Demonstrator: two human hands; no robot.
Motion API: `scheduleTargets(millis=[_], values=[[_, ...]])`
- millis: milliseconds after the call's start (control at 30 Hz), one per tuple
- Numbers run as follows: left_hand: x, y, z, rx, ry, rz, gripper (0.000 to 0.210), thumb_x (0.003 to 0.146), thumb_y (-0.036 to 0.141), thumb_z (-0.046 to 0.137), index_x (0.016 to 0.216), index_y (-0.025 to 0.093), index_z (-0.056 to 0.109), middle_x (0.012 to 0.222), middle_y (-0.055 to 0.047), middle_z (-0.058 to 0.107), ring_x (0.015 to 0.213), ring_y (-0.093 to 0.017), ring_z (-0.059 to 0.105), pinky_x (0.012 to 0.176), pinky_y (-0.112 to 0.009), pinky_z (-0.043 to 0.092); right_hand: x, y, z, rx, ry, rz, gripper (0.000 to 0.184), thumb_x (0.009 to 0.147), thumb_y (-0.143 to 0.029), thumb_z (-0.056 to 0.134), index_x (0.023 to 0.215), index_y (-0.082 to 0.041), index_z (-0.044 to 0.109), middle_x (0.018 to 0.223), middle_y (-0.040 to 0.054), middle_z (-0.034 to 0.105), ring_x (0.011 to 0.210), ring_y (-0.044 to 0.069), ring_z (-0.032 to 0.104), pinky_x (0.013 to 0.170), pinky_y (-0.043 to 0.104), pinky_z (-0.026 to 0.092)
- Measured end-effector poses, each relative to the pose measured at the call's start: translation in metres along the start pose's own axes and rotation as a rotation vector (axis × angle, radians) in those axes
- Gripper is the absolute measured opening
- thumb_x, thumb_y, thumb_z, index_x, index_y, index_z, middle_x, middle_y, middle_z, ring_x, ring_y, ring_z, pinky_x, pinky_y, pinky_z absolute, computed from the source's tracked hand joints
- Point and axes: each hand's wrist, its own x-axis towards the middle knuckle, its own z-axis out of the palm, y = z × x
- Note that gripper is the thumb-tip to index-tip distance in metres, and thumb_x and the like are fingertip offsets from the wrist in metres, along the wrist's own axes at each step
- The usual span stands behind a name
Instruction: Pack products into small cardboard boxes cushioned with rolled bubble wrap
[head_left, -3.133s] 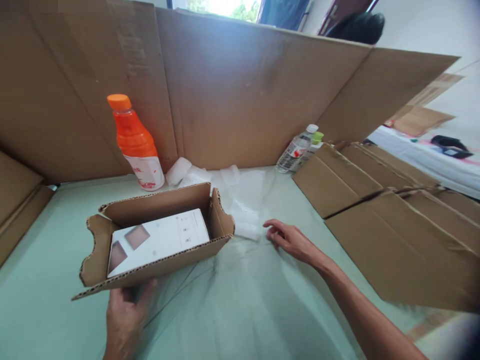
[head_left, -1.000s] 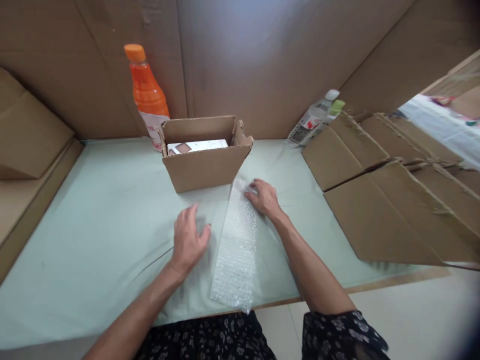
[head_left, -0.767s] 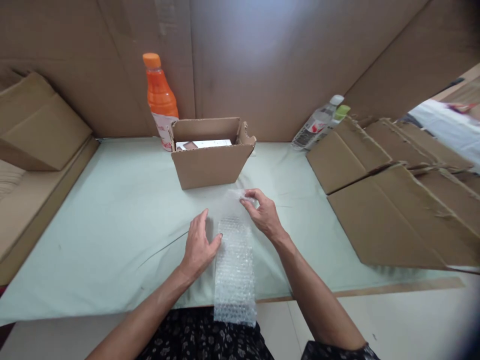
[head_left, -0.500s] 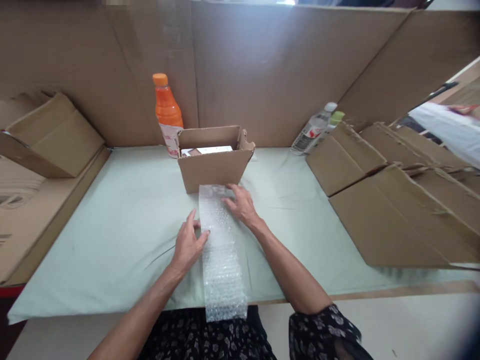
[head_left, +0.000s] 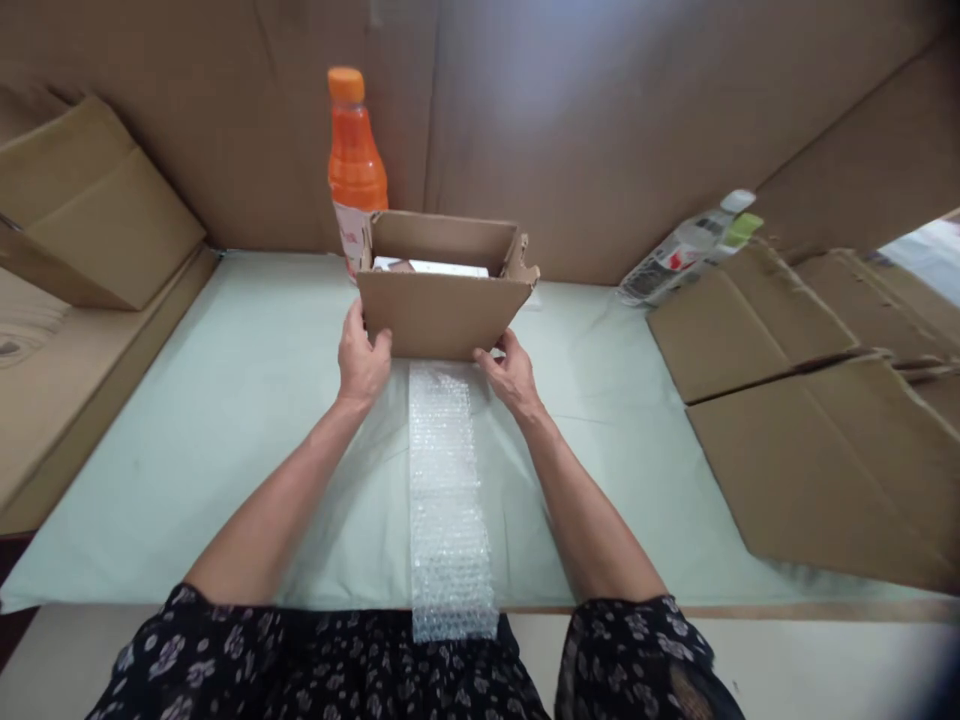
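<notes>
Both hands grip a small open-topped cardboard box (head_left: 442,315) at its lower corners. My left hand (head_left: 363,362) has its thumb on the front face, with the fingers round the left side. At the right corner my right hand (head_left: 511,376) holds the box, thumb at the front lower edge and fingers partly hidden. Inside the box a white flat item (head_left: 435,268) shows just below the rim. A strip of bubble wrap (head_left: 448,490) lies lengthwise from the box's base toward me, its near end hanging over the table edge.
An orange bottle (head_left: 357,160) stands behind the box. A clear bottle (head_left: 686,250) leans at the back right beside a green-capped one (head_left: 742,230). Cardboard boxes (head_left: 817,460) line the right, and another box (head_left: 90,210) sits on flat cardboard at left. A cardboard wall (head_left: 570,130) rises behind.
Both hands have left the bubble wrap and moved forward onto the cardboard box, taking hold of its lower corners. The bubble wrap stays on the table. The view has tilted downward.
</notes>
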Motion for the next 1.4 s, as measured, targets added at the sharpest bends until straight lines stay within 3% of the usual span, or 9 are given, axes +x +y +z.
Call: scheduleTargets(millis=[100,200,333,433,567,700,867,1100,1400], values=[[-0.005,-0.004,-0.013,0.004,0.087,-0.096,0.079,0.083,0.016,0.061,0.153,0.023,0.025,0.135,-0.013,0.059,0.12,-0.024,0.061,0.105,-0.044,0.05,-0.014,0.003,-0.004,-0.032,-0.013,-0.062,0.068,0.081,-0.05,0.061,0.139,-0.016,0.048,0.133,0.0163,0.063,0.115,0.033,0.062,0.085,0.048,0.058],[-0.064,0.007,-0.035,0.144,0.021,0.055,0.076,0.088,0.021,0.061,0.155,0.026,0.025,0.147,-0.015,0.051,0.131,-0.026,0.055,0.11,-0.049,0.044,-0.048,0.0,-0.011,-0.218,0.051,-0.212,0.058,0.089,-0.04,0.055,0.141,-0.016,0.048,0.144,0.0181,0.055,0.13,0.033,0.053,0.104,0.056,0.047],[-0.171,0.023,-0.054,0.304,-0.507,0.473,0.048,0.09,0.019,0.059,0.138,0.026,0.055,0.132,-0.012,0.066,0.127,-0.029,0.058,0.105,-0.052,0.049,-0.089,-0.02,0.008,-0.418,-0.329,-0.526,0.043,0.096,-0.027,0.048,0.138,-0.02,0.055,0.146,0.0134,0.055,0.136,0.028,0.05,0.11,0.049,0.043],[-0.211,0.025,-0.06,0.358,-0.686,0.533,0.03,0.09,0.015,0.058,0.118,0.019,0.067,0.132,-0.015,0.066,0.129,-0.032,0.056,0.105,-0.054,0.049,-0.089,-0.031,0.018,-0.556,-0.553,-0.508,0.038,0.095,-0.023,0.051,0.132,-0.021,0.061,0.146,0.0129,0.056,0.135,0.03,0.05,0.107,0.05,0.043],[-0.207,0.023,-0.067,0.346,-0.731,0.483,0.024,0.092,0.016,0.058,0.114,0.016,0.068,0.132,-0.015,0.066,0.13,-0.031,0.055,0.105,-0.053,0.049,-0.102,-0.035,-0.022,-0.653,-0.283,-0.313,0.039,0.094,-0.016,0.049,0.131,-0.017,0.061,0.147,0.0153,0.054,0.136,0.033,0.048,0.107,0.055,0.041],[-0.201,0.022,-0.069,0.337,-0.753,0.454,0.025,0.091,0.015,0.058,0.114,0.017,0.069,0.136,-0.015,0.064,0.132,-0.031,0.053,0.107,-0.055,0.047,-0.196,-0.047,-0.073,-0.584,-0.499,-0.513,0.056,0.089,-0.018,0.056,0.144,-0.022,0.049,0.153,0.0125,0.048,0.137,0.031,0.047,0.106,0.055,0.043],[-0.206,0.023,-0.068,0.247,-0.733,0.367,0.027,0.088,0.015,0.06,0.112,0.02,0.07,0.136,-0.013,0.064,0.134,-0.031,0.052,0.11,-0.058,0.044,-0.306,-0.051,-0.058,-0.566,-0.514,-0.573,0.055,0.085,-0.008,0.054,0.139,-0.019,0.055,0.148,0.0163,0.053,0.139,0.032,0.045,0.102,0.052,0.046],[-0.214,0.049,-0.106,-0.094,-0.753,0.009,0.043,0.091,0.033,0.06,0.133,0.023,0.059,0.129,-0.012,0.068,0.124,-0.026,0.062,0.107,-0.047,0.049,-0.283,-0.055,-0.024,-0.267,-0.19,-0.287,0.018,0.096,-0.02,0.053,0.1,-0.025,0.07,0.089,0.0042,0.075,0.085,0.022,0.068,0.081,0.041,0.052],[-0.219,0.042,-0.069,0.414,-0.511,0.115,0.05,0.089,0.019,0.057,0.139,0.016,0.051,0.078,-0.001,0.066,0.075,-0.02,0.061,0.08,-0.038,0.051,-0.257,-0.055,-0.017,-0.394,0.03,-0.313,0.037,0.095,-0.029,0.059,0.132,-0.021,0.057,0.113,0.0122,0.071,0.103,0.028,0.065,0.087,0.046,0.05]])
